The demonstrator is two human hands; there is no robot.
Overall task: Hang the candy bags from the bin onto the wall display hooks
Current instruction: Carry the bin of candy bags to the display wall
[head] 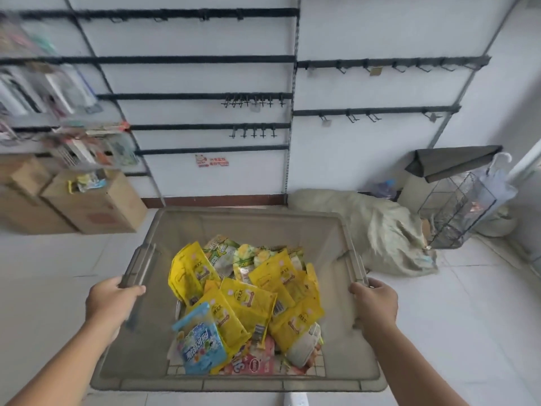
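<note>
A translucent grey bin point(181, 227) is held up in front of me, facing a white wall. My left hand point(109, 297) grips its left handle and my right hand point(374, 303) grips its right handle. Inside lie several candy bags, mostly yellow ones point(248, 300), plus a blue bag point(199, 344) and a pink one point(257, 364) near the front. On the wall, black rails carry bare display hooks point(253, 131), with more hooks point(348, 116) on the right panel.
Cardboard boxes point(87, 200) stand on the floor at the left under hanging goods point(44, 89). A pale sack point(380, 230), a wire rack point(456, 206) and a grey folded cover point(450, 162) sit at the right by the wall. White tiled floor lies below.
</note>
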